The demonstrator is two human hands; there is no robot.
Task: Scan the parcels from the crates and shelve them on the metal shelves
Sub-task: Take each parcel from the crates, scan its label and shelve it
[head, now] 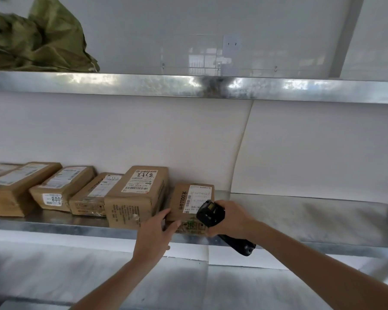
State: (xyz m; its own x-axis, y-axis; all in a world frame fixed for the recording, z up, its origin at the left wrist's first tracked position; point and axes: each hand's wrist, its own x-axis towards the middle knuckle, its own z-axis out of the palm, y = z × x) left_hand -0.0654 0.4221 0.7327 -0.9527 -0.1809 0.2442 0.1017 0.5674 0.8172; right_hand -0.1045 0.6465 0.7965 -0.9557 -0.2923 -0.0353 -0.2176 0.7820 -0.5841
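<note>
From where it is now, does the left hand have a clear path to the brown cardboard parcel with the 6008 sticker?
Probably yes. The left hand rests at the shelf's front edge, and the brown cardboard parcel with the 6008 sticker lies further left on the same metal shelf, its front face exposed. Nothing blocks a sideways reach along the edge.

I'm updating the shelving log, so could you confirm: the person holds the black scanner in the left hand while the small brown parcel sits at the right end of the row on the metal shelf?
Not quite: the head view shows the black scanner in the right hand, not the left. The left hand rests against the small brown parcel, which does sit at the right end of the row on the metal shelf.
</note>
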